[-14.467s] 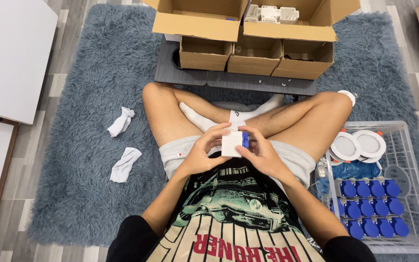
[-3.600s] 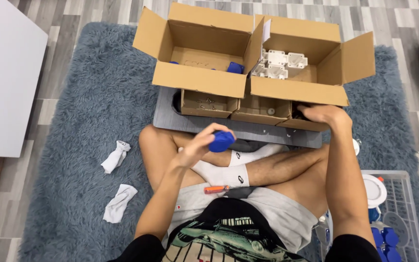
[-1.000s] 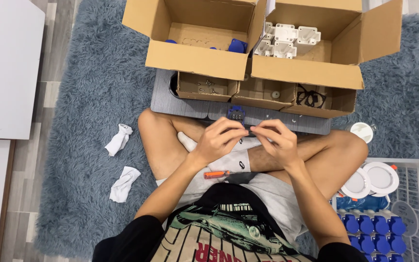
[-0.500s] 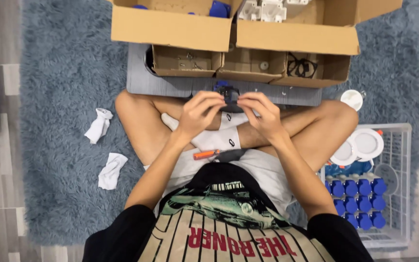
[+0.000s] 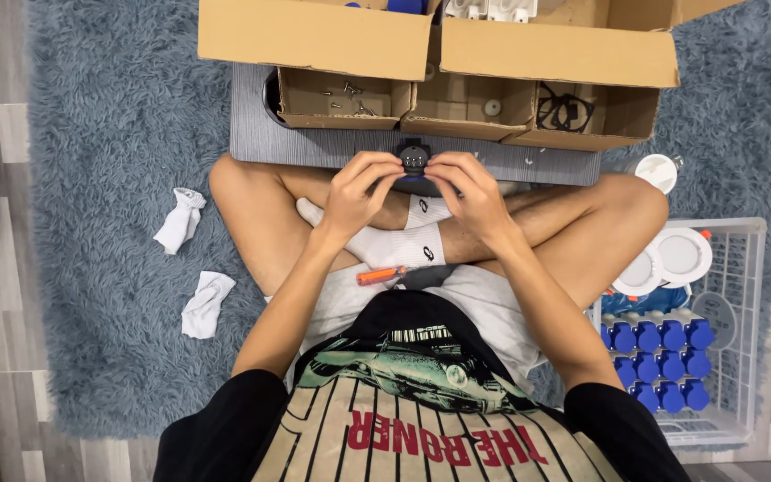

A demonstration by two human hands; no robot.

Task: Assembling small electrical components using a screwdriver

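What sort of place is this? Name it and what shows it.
Probably a room at home used for hand assembly: a person sits on a shaggy rug over wood-look flooring, with cardboard boxes of parts and a white basket of blue pieces.

Small dark round part (image 5: 414, 159), pinched between left hand (image 5: 356, 189) and right hand (image 5: 468, 192): I see only its top face; fingers cover both sides, and its blue underside is mostly hidden. Detail on its face too small to tell. Beyond the hands, cardboard boxes (image 5: 314, 36) are cut by the top edge, contents largely out of view. Below the hands, orange-handled tool (image 5: 380, 276): tip hidden against a dark object.
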